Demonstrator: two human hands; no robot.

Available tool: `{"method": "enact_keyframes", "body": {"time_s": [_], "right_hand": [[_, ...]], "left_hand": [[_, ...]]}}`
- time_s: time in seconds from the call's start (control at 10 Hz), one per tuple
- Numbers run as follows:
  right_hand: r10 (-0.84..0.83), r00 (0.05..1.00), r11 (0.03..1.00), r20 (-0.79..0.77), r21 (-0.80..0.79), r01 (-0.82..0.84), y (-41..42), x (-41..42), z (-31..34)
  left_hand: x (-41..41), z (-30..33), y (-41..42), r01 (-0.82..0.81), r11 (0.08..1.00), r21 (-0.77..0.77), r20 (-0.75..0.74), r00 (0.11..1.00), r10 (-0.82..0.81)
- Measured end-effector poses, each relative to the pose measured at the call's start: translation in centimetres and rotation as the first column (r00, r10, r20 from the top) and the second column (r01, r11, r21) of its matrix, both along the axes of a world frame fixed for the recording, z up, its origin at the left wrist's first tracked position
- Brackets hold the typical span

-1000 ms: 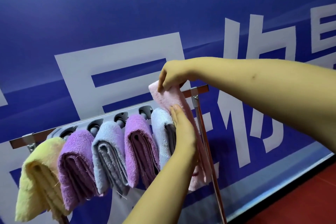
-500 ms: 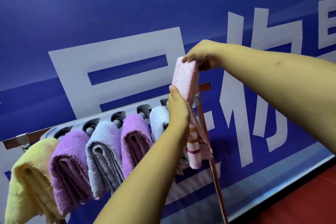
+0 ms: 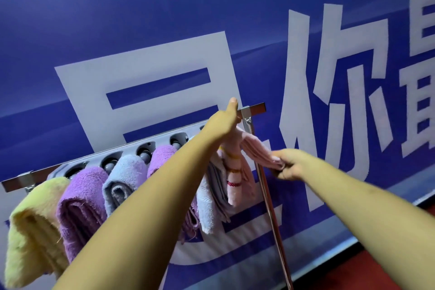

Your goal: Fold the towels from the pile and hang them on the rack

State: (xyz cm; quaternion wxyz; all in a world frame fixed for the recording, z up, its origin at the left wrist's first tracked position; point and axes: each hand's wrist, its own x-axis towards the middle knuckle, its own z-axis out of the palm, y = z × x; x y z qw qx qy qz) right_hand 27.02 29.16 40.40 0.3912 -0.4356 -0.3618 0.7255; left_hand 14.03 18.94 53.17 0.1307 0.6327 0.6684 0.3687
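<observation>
A pink towel (image 3: 235, 167) with striped ends hangs over the right end of the grey peg rack (image 3: 131, 152). My left hand (image 3: 222, 123) lies on top of it at the rack, thumb straight up, its other fingers hidden. My right hand (image 3: 288, 165) pinches the towel's free right flap and holds it out sideways, level with the rack's metal pole (image 3: 270, 207). Folded towels hang to the left: yellow (image 3: 30, 226), purple (image 3: 82, 200), light blue (image 3: 124, 179), a second purple (image 3: 162, 155) and a pale blue one (image 3: 207, 207), partly behind my left forearm.
A blue banner wall with large white characters (image 3: 146, 59) stands right behind the rack. The rack's brown rail (image 3: 257, 108) ends just right of my left hand. A strip of red floor (image 3: 376, 273) shows at the bottom right.
The pink towel has come down from above the rack onto its right end. My right hand dropped from the towel's top to its right flap. My left hand moved up onto the towel.
</observation>
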Motion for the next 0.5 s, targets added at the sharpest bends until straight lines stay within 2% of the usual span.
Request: {"method": "enact_keyframes", "body": {"time_s": [0.2,0.3,0.4,0.5], "right_hand": [[0.049,0.982,0.996,-0.181,-0.067,-0.062,-2.5,-3.5,-2.0],[0.055,0.992,0.998,-0.117,-0.027,-0.059,-3.3,-3.2,-1.7],[0.103,0.984,0.994,0.147,0.024,-0.107,-4.6,-2.2,-1.2],[-0.012,0.956,0.987,0.292,0.157,-0.036,-6.4,-1.0,-0.2]], "left_hand": [[-1.8,0.3,-0.5,0.003,0.999,-0.036,0.067,0.998,-0.001],[-1.9,0.5,-1.3,0.03,0.999,-0.026,-0.021,0.999,-0.03],[-1.7,0.4,-2.3,0.016,1.0,-0.005,-0.157,0.988,-0.016],[-2.1,0.5,-3.4,-0.005,1.0,0.018,-0.163,0.987,0.008]]}}
